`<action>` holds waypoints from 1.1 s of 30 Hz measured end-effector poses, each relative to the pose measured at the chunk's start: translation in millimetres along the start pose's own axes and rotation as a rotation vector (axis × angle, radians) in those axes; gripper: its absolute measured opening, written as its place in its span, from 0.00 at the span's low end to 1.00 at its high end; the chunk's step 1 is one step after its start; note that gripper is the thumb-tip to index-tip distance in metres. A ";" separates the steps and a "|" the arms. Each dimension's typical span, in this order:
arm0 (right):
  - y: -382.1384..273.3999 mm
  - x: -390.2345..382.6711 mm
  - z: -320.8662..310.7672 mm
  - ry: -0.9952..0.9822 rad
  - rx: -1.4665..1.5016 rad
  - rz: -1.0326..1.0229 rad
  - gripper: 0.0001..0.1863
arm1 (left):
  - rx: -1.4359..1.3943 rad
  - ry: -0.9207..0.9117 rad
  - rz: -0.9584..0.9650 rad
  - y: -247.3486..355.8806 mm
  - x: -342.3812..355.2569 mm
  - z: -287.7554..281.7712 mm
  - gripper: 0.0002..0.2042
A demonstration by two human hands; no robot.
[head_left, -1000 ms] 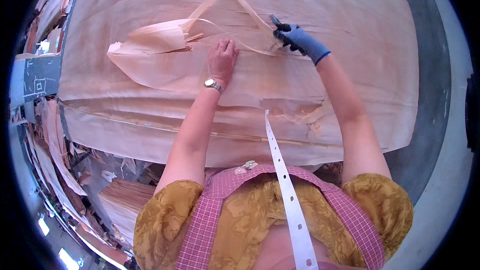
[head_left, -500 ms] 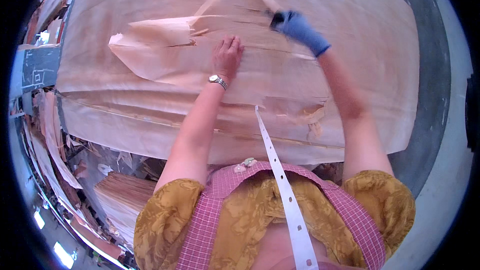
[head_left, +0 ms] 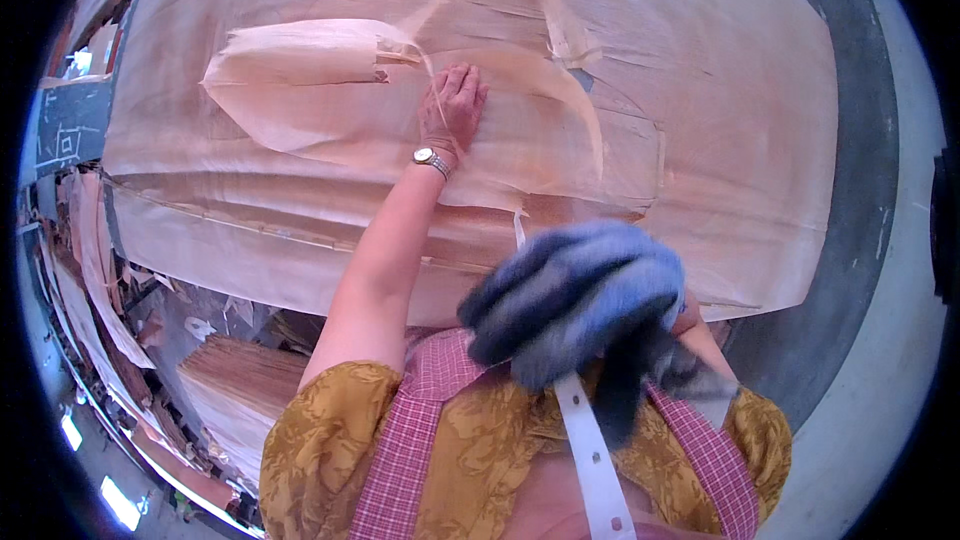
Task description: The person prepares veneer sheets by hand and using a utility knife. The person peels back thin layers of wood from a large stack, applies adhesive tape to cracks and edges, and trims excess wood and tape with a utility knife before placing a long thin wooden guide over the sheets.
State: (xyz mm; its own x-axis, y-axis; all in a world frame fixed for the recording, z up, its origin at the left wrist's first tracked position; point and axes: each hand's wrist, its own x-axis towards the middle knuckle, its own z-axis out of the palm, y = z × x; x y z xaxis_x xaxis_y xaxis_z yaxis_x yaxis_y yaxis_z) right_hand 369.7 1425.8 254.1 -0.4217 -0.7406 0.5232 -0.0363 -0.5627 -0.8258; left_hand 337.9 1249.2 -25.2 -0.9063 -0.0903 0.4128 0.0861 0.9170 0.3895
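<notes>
A person in a mustard top (head_left: 330,430) and checked apron (head_left: 405,460) rests a bare left hand (head_left: 455,112), flat and palm down with a watch (head_left: 424,155) at the wrist, on a thin, pale sheet (head_left: 330,130) spread in front, near its torn, folded flap (head_left: 300,52). A loose pale ribbon (head_left: 553,15) arches beyond that hand. The blue-and-black gloved right hand (head_left: 585,310), blurred, is raised over a white perforated strip (head_left: 592,455), fingers bent; whether it grips anything cannot be told.

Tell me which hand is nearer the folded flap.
Left: the left hand lies just right of the flap; the gloved right hand is farther off, before the apron.
</notes>
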 end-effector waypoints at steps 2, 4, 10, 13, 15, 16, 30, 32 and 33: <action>-10.5 -2.4 -3.8 -0.136 -0.001 0.057 0.16 | 0.026 -0.015 -0.001 1.4 1.6 -2.9 0.14; -15.2 -7.7 -7.5 -0.111 0.012 0.120 0.15 | 0.039 0.018 0.020 -1.1 1.8 -1.6 0.14; 19.0 -35.9 -3.9 0.336 -0.136 0.505 0.13 | 0.054 0.019 -0.035 -5.0 1.0 2.6 0.13; 91.2 -26.5 -50.8 0.713 0.009 0.772 0.10 | 0.034 0.018 -0.025 -4.6 6.9 -1.2 0.11; 131.0 -28.1 -77.2 0.776 -0.125 0.880 0.14 | 0.084 0.004 0.019 3.8 13.7 -12.6 0.10; 153.6 -32.6 -93.0 0.782 -0.109 0.856 0.14 | 0.060 -0.015 0.001 1.7 14.5 -11.1 0.11; 155.6 -43.8 -100.6 0.515 0.045 0.751 0.15 | 0.136 -0.122 0.157 -14.0 12.1 3.7 0.18; 162.5 -40.6 -105.8 0.558 -0.044 0.806 0.15 | 0.100 -0.111 0.149 -7.0 15.8 -0.1 0.17; 168.5 -36.6 -110.7 0.592 -0.133 0.861 0.15 | 0.097 -0.114 0.151 -4.9 17.6 -2.9 0.17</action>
State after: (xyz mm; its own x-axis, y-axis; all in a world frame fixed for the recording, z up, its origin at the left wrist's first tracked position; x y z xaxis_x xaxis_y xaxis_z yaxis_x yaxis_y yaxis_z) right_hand 278.8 1398.7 72.5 -0.7263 -0.5530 -0.4082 0.4021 0.1398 -0.9048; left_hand 322.7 1242.0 -17.5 -0.9275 0.0908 0.3626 0.1894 0.9505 0.2464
